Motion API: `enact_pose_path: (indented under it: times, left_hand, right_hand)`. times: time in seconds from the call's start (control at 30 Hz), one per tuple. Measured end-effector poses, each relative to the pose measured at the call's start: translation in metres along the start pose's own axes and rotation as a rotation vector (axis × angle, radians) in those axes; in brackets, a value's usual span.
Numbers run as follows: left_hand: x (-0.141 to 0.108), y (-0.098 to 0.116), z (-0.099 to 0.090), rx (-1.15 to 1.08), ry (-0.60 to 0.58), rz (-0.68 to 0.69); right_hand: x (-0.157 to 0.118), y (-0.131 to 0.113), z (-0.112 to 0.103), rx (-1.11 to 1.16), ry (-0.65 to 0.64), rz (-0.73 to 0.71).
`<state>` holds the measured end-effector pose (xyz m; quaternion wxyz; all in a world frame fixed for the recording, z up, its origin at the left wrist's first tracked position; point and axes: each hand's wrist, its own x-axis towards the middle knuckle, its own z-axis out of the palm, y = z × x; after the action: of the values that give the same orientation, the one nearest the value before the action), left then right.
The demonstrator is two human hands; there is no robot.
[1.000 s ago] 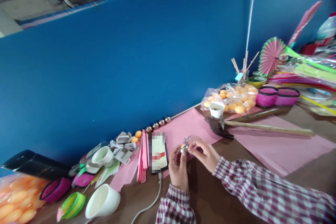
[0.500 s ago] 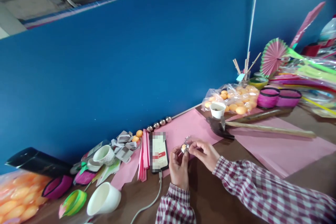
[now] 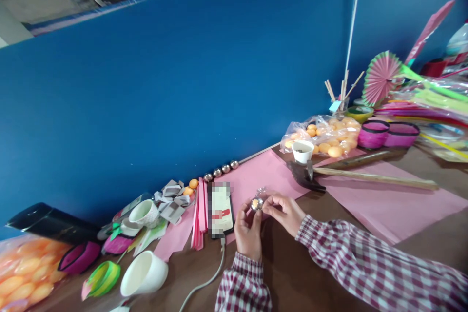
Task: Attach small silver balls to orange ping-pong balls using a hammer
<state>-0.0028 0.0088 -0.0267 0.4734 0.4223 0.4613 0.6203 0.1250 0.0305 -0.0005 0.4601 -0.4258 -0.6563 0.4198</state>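
From here the ball, round with no long axis, sits pinched in the left hand, its right edge at the fingertips of the right hand, gripping or not I can't tell.

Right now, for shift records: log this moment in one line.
Left hand: holds orange-and-silver ball | Right hand: at ball's edge | Phone: left of hands

Blue wall behind brown table
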Motion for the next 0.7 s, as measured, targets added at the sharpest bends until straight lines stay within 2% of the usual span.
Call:
enact_pose_path:
  times: [0.13,0.4,0.7]
  left_hand:
    - [0.0002,-0.0014,0.0,0.052,0.029,0.058]
    - [-0.0007,0.0009,0.0009,0.093,0.005,0.117]
    - [-0.0019,0.0038,0.0034,0.072,-0.017,0.116]
  right_hand:
    - [0.0,0.0007,-0.0007,-0.039,-0.003,0.0]
    - [0.0012,0.0021,-0.0028,-0.031,-0.029,0.0]
    - [0.0036,0.0015,-0.0064,0.049,-0.105,0.055]
